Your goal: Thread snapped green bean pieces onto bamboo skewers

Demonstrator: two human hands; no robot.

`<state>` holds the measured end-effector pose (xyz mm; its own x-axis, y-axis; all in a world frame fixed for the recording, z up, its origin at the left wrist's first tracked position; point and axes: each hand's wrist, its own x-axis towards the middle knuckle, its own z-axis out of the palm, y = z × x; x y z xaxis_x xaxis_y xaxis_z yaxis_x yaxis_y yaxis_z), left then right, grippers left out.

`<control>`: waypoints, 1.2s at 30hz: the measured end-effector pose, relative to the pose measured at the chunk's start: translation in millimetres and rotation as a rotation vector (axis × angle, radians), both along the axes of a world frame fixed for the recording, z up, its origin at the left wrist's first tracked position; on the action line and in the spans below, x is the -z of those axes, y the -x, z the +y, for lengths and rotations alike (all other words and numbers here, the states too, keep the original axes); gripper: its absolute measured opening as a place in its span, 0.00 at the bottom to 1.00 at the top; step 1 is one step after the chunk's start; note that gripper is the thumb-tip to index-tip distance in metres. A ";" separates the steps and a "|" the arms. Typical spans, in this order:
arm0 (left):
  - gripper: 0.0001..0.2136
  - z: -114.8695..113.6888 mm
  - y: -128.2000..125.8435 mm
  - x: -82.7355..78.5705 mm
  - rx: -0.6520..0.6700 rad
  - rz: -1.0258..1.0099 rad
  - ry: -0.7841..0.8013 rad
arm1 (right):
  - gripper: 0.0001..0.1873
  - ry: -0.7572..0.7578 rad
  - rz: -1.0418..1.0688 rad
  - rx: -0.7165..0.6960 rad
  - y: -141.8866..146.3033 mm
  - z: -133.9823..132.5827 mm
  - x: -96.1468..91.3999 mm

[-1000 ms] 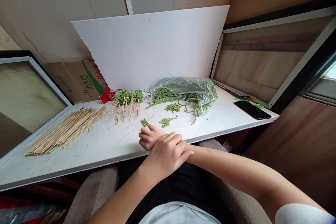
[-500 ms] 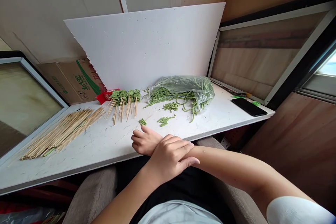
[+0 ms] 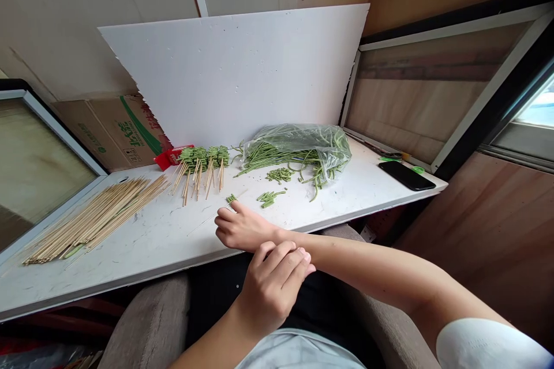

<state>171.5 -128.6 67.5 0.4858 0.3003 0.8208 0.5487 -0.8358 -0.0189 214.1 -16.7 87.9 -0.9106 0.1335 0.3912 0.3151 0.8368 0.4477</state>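
Note:
My right hand (image 3: 237, 228) reaches in from the right, fingers curled into a loose fist, with nothing seen in them. It is at the table's front edge, just short of a small row of cut green bean pieces (image 3: 231, 199) on a thin skewer lying on the table. My left hand (image 3: 277, 279) is bent against the lower side of my right forearm near the wrist, fingers together and curled; its palm is hidden. Beyond my right hand lie loose cut bean pieces (image 3: 269, 199) and a small pile of shorter ones (image 3: 279, 174).
A clear plastic bag (image 3: 303, 137) of long beans lies at the back. To its left are stacked bean skewers (image 3: 203, 159) by a red packet (image 3: 165, 159). Bare bamboo sticks (image 3: 99, 213) cover the left. A phone (image 3: 407, 176) lies at the right, before a framed pane (image 3: 433, 92).
My left hand has slid off the top of my right wrist, down and toward me, and its fingers have curled. My right hand has stayed nearly in place.

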 end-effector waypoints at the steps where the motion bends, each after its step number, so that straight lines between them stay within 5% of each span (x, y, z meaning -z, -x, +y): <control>1: 0.10 -0.9 -0.5 -0.5 0.000 -0.002 0.005 | 0.15 0.000 -0.004 -0.010 0.2 0.2 0.3; 5: 0.02 2.6 4.1 -2.3 0.039 0.017 0.025 | 0.13 0.015 0.011 0.005 -1.4 5.3 -2.2; 7: 0.07 7.8 14.5 -1.6 0.050 0.063 0.006 | 0.12 0.028 0.031 0.055 -5.7 9.7 -5.9; 14: 0.14 45.7 94.0 4.9 -0.083 -0.053 -0.009 | 0.12 0.076 0.103 0.172 -30.1 18.1 -8.7; 17: 0.18 71.0 133.1 6.8 -0.280 -0.032 0.033 | 0.11 0.136 0.205 0.198 -38.0 25.0 -1.4; 20: 0.11 92.1 167.3 10.5 -0.614 0.053 0.282 | 0.11 0.266 0.416 0.218 -47.6 38.0 11.0; 24: 0.13 106.4 201.0 21.3 -0.703 0.109 0.514 | 0.10 0.508 0.763 0.238 -67.9 54.7 31.7; 29: 0.14 113.7 214.0 38.5 -0.701 0.145 0.618 | 0.10 0.697 1.031 0.279 -90.2 61.9 49.5; 36: 0.14 115.7 202.6 48.4 -0.694 0.240 0.518 | 0.18 1.033 1.259 0.297 -93.3 69.0 58.3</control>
